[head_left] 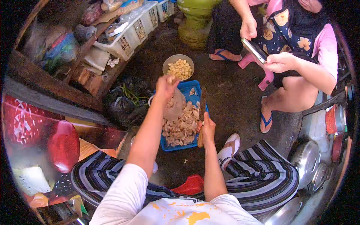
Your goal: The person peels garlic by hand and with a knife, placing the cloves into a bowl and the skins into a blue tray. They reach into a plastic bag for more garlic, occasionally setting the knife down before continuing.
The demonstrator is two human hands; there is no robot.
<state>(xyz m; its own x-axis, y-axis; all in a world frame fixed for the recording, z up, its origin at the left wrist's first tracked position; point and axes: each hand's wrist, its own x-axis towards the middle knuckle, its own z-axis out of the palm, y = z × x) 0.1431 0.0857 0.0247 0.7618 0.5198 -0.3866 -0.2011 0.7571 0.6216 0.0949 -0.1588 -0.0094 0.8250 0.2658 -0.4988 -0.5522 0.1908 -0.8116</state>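
Note:
My left hand [167, 88] is closed, its fingers bunched at the near rim of a metal bowl [165, 70]. Whether a clove sits between those fingers I cannot make out. Peeled garlic cloves [180, 69] fill the bowl's bottom. My right hand [207, 130] grips the wooden handle of a knife [203, 101], its blade pointing up and away from me, over the right edge of a blue tray [173, 148]. Garlic cloves in their skins and loose peel [182, 129] lie heaped in the tray. A clear plastic bag [174, 107] rests among them, partly behind my left arm.
A person on a pink stool [266, 80] at the right holds a phone [254, 50]. Left of the tray lies a black plastic bag [125, 101]. A green gas cylinder [197, 22] stands behind the bowl. White baskets [129, 37] line the left shelf; metal pots [307, 161] are at right.

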